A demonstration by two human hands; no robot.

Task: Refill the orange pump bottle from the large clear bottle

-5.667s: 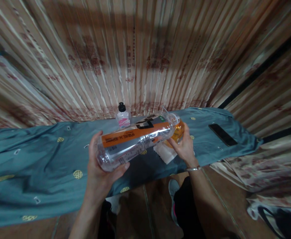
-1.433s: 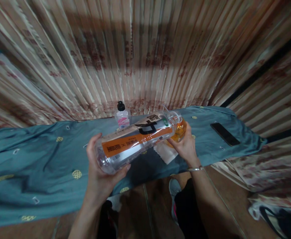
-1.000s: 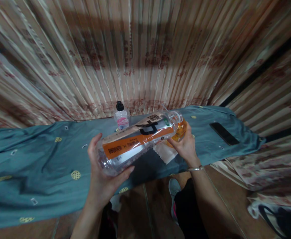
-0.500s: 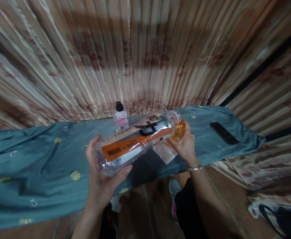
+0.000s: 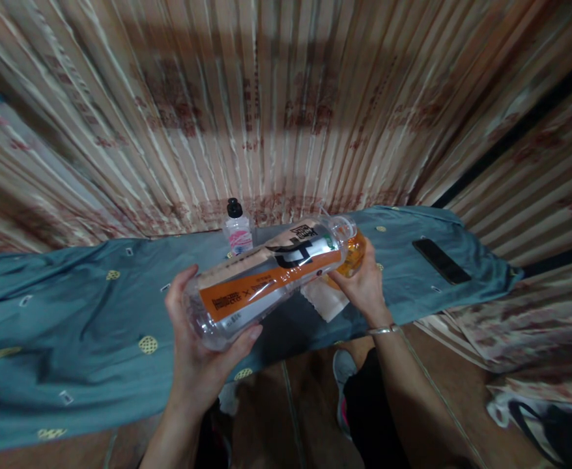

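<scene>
The person's left hand (image 5: 199,352) is cupping the base of a large clear bottle (image 5: 266,280), its thumb lying along the near side and its fingers (image 5: 178,290) curling round the far side, so it is clamped on the bottle's bottom end. The bottle is lying nearly on its side above a table (image 5: 71,326) draped in blue-green cloth with small gold spots, its base toward the person and its neck tilting up and away over the middle of the table. An orange and black label is wrapping its body. The right hand (image 5: 364,286) is gripping a cup (image 5: 352,255) of amber liquid, fingers closed about its side, and is holding it right at the bottle's mouth, the two touching or nearly so; whether anything is passing between them cannot be told. A thin bangle (image 5: 382,331) is sitting on the right wrist. Under the cup, a white cloth (image 5: 322,301) is lying on the table. Behind the bottle, at the table's far edge, a small bottle (image 5: 238,228) with a black cap and a pink label is standing upright. Well apart from the hands, toward the table's right end, a phone (image 5: 441,261) is lying flat. A striped curtain (image 5: 276,104) is hanging behind the table.
</scene>
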